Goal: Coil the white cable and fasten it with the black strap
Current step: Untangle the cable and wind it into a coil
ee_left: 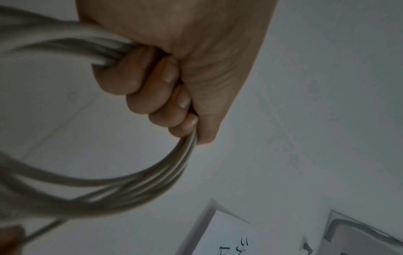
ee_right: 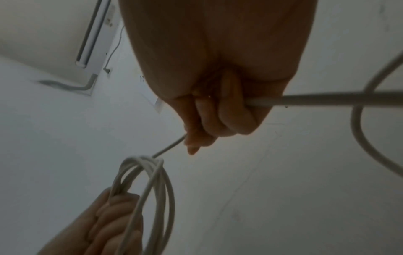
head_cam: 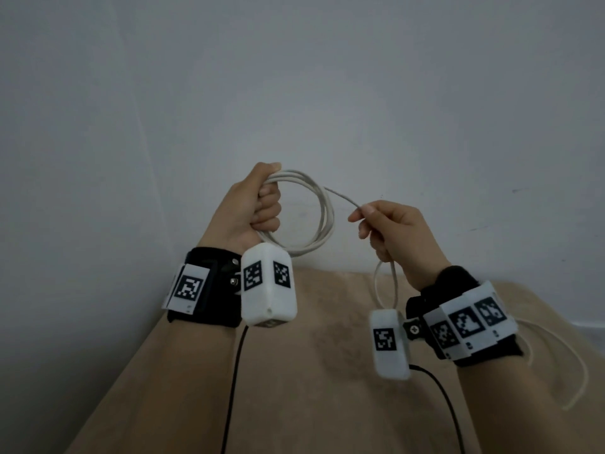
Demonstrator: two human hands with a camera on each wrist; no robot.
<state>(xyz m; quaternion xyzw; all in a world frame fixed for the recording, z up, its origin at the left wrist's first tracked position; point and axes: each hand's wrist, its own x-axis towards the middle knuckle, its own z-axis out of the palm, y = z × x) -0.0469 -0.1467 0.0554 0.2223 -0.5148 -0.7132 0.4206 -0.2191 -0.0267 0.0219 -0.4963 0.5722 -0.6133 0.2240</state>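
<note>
Already my left hand is fisted round several loops of the white cable, while my right hand, at three o'clock of the coil, pinches the free run. It looks light, springy and smooth, best gripped where the loops bunch. I cannot see the black strap, and the tail trails off past my right wrist.

black wrist straps, white marker-tagged camera boxes, black leads.
</note>
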